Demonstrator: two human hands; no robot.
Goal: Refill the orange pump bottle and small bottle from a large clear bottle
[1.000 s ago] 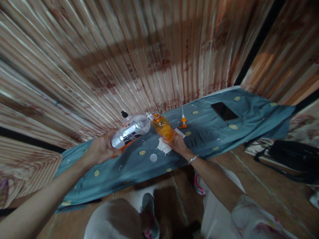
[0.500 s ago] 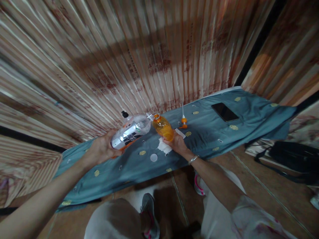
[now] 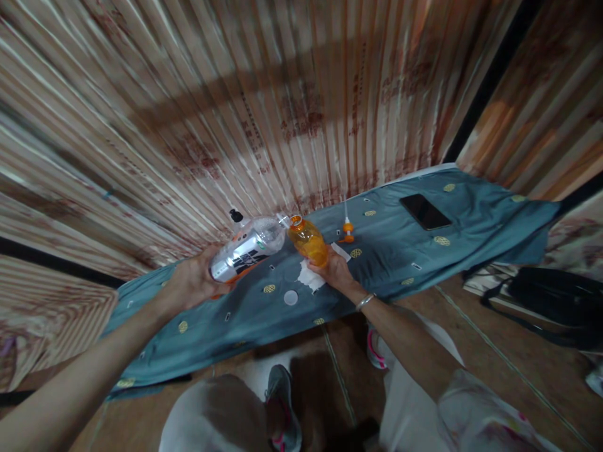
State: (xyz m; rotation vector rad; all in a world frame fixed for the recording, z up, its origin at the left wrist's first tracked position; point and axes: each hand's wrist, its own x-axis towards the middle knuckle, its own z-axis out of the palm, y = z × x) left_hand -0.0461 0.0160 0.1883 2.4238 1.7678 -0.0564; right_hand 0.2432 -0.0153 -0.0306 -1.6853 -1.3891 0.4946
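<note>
Orange btl (image 3: 307,240): R hand (image 3: 335,269) grasping it nr base, held over bench (image 3: 386,245)
Clear btl (image 3: 252,246): L hand (image 3: 200,279) grasping, tilted, neck just by orange btl's mouth
Orange pump (image 3: 348,232): on bench, R of btls
Phone (image 3: 425,211): bench, far R

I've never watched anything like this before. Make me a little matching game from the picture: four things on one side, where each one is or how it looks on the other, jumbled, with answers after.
Things:
1. silver-labelled bottle
2. orange bottle
3. phone
4. small round disc

Places and looks:
A. black, lying toward the right end of the cloth
B. held in the right-hand fingers
C. white, lying on the cloth
D. tilted, held in the left-hand fingers

Pairs: 1-D, 2-B, 3-A, 4-C
</note>
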